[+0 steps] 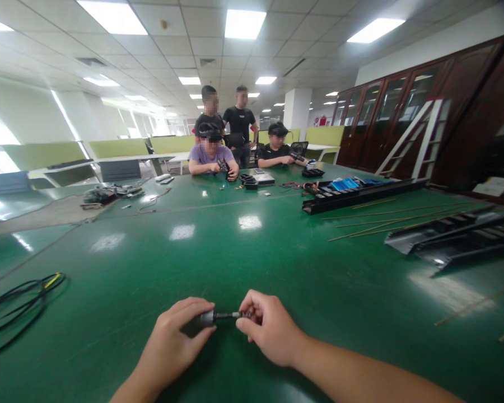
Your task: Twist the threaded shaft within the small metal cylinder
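Above green mat (252, 263), hands (269, 327) pinching connector (218, 317)

view: head-worn camera | position: above near edge of green bench (193, 268) | facing: forward and down along bench, wide angle | close: left hand (172, 341) and right hand (273, 327) at frame bottom | distant: ceiling (218, 56) at frame top

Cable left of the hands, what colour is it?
The cable is black with a yellow marking, clearest in the head view.
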Tool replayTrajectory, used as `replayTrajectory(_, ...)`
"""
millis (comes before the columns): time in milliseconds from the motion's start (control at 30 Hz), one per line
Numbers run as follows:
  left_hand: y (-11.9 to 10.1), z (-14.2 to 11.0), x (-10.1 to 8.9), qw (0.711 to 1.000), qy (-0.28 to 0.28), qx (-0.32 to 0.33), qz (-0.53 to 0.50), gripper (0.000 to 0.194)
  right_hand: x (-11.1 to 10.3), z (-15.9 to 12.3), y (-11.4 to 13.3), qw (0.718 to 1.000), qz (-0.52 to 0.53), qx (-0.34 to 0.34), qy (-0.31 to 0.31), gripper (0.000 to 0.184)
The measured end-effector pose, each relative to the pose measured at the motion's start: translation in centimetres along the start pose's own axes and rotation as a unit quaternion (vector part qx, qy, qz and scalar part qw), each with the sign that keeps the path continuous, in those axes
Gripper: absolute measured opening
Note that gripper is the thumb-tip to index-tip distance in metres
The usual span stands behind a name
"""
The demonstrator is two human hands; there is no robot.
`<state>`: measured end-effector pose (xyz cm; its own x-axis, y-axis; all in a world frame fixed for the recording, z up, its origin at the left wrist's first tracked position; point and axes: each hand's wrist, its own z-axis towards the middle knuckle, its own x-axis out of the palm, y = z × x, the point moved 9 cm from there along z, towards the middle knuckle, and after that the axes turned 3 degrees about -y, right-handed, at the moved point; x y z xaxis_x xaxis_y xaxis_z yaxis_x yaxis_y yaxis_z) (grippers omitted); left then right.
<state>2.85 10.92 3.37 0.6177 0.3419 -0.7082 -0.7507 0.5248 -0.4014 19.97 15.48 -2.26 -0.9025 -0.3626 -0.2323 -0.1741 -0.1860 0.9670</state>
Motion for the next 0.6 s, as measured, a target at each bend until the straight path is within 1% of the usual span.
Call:
replayTrajectory(233, 0.3, 0.0, -0.2, 1.000, -0.008, 0.000, 0.007, 0.024, 0.1, -0.1, -0.2, 1.000, -0.003, 0.003, 0.006, 0.010)
replayTrajectory(367, 0.8, 0.2, -0.4, 1.000, 0.000, -0.022, 0.004, 0.022, 0.1, -0.1, -0.1, 1.000, -0.002, -0.001, 0.006, 0.010)
replayTrajectory(467, 1.7, 0.4, -0.6, 0.997, -0.004, -0.079, -0.002, 0.023, 0.2, -0.1, -0.1, 1.000, 0.001, -0.004, 0.006, 0.007)
replayTrajectory(533, 3.1, 0.3, -0.6, 0.987, -0.021, -0.151, -0.042, 0.029, 0.3, -0.1, -0.1, 1.000, 0.005, -0.002, 0.007, 0.008)
replayTrajectory(600, 4.4, 0.2, -0.4, 0.970, -0.038, -0.216, -0.105, 0.039, 0.4, 0.0, -0.1, 1.000, 0.012, 0.001, 0.012, 0.011)
